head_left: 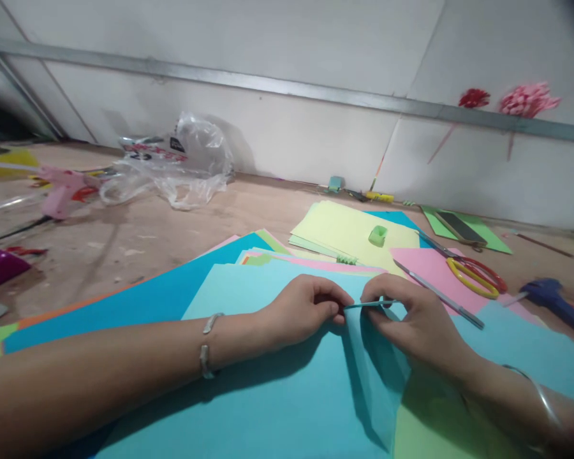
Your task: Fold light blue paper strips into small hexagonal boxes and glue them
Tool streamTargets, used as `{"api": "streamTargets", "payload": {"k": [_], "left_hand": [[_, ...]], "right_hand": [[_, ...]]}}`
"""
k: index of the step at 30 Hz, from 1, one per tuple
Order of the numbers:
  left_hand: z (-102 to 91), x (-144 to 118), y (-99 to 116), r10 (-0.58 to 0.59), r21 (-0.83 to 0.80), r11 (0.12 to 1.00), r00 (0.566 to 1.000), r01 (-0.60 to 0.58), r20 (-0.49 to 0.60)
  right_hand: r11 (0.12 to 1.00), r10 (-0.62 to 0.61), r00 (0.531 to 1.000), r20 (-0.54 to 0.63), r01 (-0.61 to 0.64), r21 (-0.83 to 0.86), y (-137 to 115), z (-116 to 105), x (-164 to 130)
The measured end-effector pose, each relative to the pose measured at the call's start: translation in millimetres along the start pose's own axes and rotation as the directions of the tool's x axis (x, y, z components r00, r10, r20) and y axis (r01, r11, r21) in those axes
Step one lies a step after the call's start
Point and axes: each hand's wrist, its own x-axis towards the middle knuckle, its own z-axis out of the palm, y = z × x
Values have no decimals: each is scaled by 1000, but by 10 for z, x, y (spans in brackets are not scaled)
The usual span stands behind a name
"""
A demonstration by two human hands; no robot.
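A light blue sheet of paper [268,395] lies over a stack of coloured paper, its right part raised and bent. My left hand [303,309] pinches the raised edge between thumb and fingers, a bracelet around the wrist. Just to its right, my right hand [411,319] grips the same edge, thumb below and index finger curled over it. Between the two hands the edge shows as a thin, nearly level line. Under the fingers the paper hangs in a shadowed fold. Some of my left fingertips are hidden.
Scissors [476,274] and a grey pen [440,294] lie on pink paper at right, near a dark blue glue gun [559,303]. Yellow paper [335,226] bears a small green folded piece [377,236]. A plastic bag [186,159] and pink glue gun [62,191] sit at left.
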Motion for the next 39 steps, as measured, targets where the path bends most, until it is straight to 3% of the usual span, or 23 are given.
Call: {"api": "streamTargets", "payload": {"k": [6, 13, 16, 21, 25, 29, 32, 34, 36, 39], "left_hand": [[-4, 21, -37, -60, -193, 979, 998, 65, 32], [-26, 2, 4, -106, -197, 973, 991, 121, 83], [-42, -41, 36, -126, -338, 923, 975, 183, 185], [-24, -104, 3, -98, -471, 826, 903, 309, 419], [8, -114, -25, -95, -506, 807, 913, 304, 397], [20, -108, -12, -95, -494, 821, 922, 287, 376], [9, -101, 19, -95, -417, 878, 940, 234, 328], [-1, -106, 61, -51, -289, 948, 961, 132, 273], [-2, -129, 113, 46, -62, 997, 980, -35, 195], [28, -188, 161, 202, 370, 905, 977, -212, 66]], "right_hand": [[999, -8, 1000, -8, 8, 45, 36, 10, 7], [993, 11, 1000, 18, -13, 115, 3, -11, 14], [988, 19, 1000, 12, -21, 151, -74, -43, 26], [977, 83, 997, 6, -83, 196, -170, -59, 30], [981, 164, 982, -92, -153, 119, -193, -47, 31], [996, 80, 990, -118, -74, 60, -201, -62, 10], [999, 38, 991, -125, -39, -4, -175, -74, -17], [998, 29, 993, -112, -34, -46, -147, -69, -28], [997, 21, 997, -76, -26, -66, -126, -55, -30], [997, 16, 1000, -13, -17, -70, -123, -13, -32]]}}
